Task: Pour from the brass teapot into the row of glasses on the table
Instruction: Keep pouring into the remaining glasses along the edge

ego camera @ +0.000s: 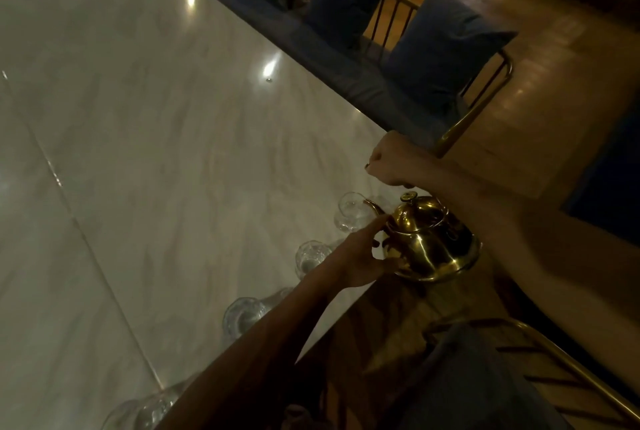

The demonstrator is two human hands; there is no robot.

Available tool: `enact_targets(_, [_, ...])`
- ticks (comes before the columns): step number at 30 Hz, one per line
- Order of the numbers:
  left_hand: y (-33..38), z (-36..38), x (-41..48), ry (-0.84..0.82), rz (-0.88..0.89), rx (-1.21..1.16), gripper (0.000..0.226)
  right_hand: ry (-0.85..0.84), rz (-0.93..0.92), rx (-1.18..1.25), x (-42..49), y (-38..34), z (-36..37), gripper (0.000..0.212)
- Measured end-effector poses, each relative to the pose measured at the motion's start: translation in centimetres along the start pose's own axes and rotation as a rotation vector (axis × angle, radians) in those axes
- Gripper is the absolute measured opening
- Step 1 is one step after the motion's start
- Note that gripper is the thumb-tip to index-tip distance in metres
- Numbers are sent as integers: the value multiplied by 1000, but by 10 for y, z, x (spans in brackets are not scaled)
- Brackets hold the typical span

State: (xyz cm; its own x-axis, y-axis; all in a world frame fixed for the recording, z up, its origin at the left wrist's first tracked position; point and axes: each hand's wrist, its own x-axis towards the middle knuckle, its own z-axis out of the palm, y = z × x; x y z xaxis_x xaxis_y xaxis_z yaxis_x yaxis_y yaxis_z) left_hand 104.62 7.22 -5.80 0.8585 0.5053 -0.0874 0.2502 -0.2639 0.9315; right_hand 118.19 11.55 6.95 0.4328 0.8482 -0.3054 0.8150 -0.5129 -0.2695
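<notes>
A shiny brass teapot [429, 242] hangs over the near right edge of the white marble table [156, 152], its spout tilted toward the farthest glass [351, 213]. My right hand [393, 161] is fisted above the pot and grips its handle, which is mostly hidden under the hand. My left hand [363, 256] touches the pot's side near the spout base with extended fingers. A row of clear glasses runs along the table edge toward me: a second glass [310, 256], a third glass [244, 315], and a nearest glass [145, 409] partly behind my left forearm.
A blue bench with blue cushions [346, 4] and a brass frame [474, 111] lines the table's far side. A brass-framed chair [554, 370] stands at the bottom right. The wooden floor [554, 66] lies to the right.
</notes>
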Motion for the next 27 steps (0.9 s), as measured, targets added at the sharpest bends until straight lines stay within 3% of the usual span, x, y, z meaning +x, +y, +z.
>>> enact_targets(4, [4,0,-4,-19,26,46,79,73,-22,78,-17,16,-4,34])
enact_targets(11, [24,-2,-6,-82,35,73,82,191,0,167,-47,31,-18,31])
enact_targets(17, [46,7,-1,-110,35,59,96,243,16,130,-57,41,-32,30])
enact_targets(27, [55,21,41,-131,14,76,97,229,57,23,-16,71,-48,25])
